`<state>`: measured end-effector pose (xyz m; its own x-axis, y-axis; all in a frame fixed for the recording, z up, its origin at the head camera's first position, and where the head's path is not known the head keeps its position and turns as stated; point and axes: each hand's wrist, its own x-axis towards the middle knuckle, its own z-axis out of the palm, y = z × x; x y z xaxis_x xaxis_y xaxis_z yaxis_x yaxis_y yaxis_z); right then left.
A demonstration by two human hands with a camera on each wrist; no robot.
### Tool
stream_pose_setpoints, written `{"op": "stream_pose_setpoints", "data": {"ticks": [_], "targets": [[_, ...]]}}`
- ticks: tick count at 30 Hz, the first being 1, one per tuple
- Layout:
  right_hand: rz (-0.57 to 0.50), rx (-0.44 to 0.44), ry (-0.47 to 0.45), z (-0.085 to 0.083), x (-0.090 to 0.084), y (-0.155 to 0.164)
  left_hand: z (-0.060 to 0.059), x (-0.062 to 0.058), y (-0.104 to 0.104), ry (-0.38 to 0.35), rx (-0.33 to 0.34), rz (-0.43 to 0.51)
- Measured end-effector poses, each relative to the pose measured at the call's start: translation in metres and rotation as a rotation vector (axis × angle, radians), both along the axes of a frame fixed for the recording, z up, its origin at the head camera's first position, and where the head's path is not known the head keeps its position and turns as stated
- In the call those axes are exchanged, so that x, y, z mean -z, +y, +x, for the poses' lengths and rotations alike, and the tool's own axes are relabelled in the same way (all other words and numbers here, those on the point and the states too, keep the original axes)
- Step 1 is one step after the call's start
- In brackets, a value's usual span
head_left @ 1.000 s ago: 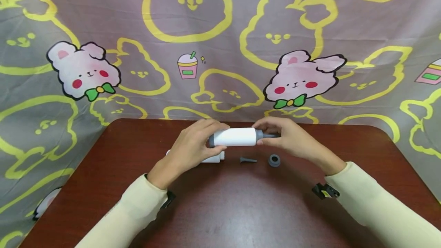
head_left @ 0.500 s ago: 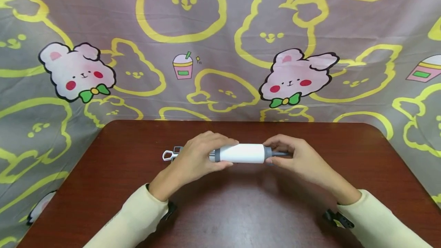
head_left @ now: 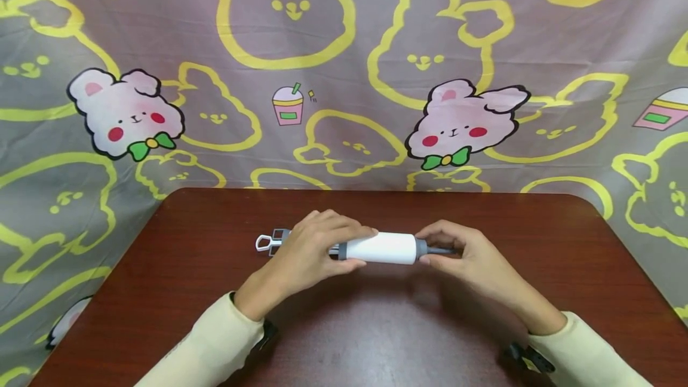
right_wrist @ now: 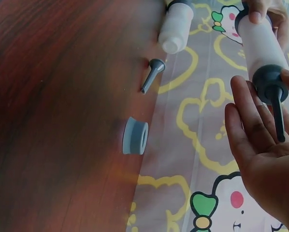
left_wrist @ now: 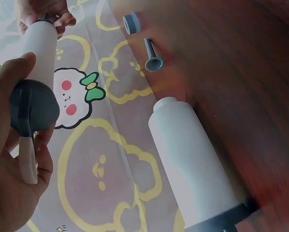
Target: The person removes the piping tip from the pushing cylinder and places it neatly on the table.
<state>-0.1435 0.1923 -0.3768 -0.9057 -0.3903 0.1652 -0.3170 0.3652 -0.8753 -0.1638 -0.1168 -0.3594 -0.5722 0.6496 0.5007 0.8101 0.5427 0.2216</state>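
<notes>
A: Quick check. What have you got in your left hand [head_left: 306, 255]?

B: You're gripping the grey end cap of the white tube [head_left: 380, 248], fingers and thumb curled round it. The left wrist view shows the cap against your palm, at the left edge of the frame.

A: And your right hand [head_left: 464, 252]?

B: You're on the other end, holding the thin grey nozzle [right_wrist: 278, 113]. In the right wrist view the nozzle lies along your fingers, right side of the frame. Fingers look fairly straight there, while the head view shows them closed round it, so call it a light hold.

A: Where's the tube sitting?

B: Centre of the head view, lying level between your two hands, over the dark red table [head_left: 376, 339]. I can't tell if it touches the wood.

A: Loose parts?

B: A second white tube [left_wrist: 193, 154] lies on the table, centre of the left wrist view. Near it are a small grey funnel tip [right_wrist: 152, 73] and a grey ring [right_wrist: 135, 136], apart from each other, both left of centre in the right wrist view.

A: Anything else?

B: A white loop handle [head_left: 267, 242] sticks out just left of your left hand. Bunny-print cloth [head_left: 344, 64] fills the upper frame.
</notes>
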Motion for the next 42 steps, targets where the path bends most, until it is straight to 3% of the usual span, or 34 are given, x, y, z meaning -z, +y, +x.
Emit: {"op": "stream_pose_setpoints", "data": {"ticks": [7, 14, 30, 39, 42], "targets": [[0.013, -0.004, 0.002, -0.0037, -0.0001, 0.0, 0.0004, -0.0002, -0.0014, 0.039, 0.004, 0.019], [0.015, -0.052, 0.063, -0.0064, 0.0017, -0.0024, -0.001, 0.0004, -0.0037, -0.019, 0.034, 0.093], [0.017, -0.078, 0.092, -0.0058, 0.0017, -0.0042, -0.0025, -0.003, -0.0072, -0.082, 0.083, 0.118], [0.029, -0.051, 0.111, -0.0041, -0.0008, -0.0062, -0.0017, -0.0029, -0.0081, -0.168, 0.073, 0.144], [0.04, -0.03, 0.099, -0.0041, -0.0016, -0.0064, -0.0012, -0.0031, -0.0085, -0.149, 0.062, 0.133]]}}
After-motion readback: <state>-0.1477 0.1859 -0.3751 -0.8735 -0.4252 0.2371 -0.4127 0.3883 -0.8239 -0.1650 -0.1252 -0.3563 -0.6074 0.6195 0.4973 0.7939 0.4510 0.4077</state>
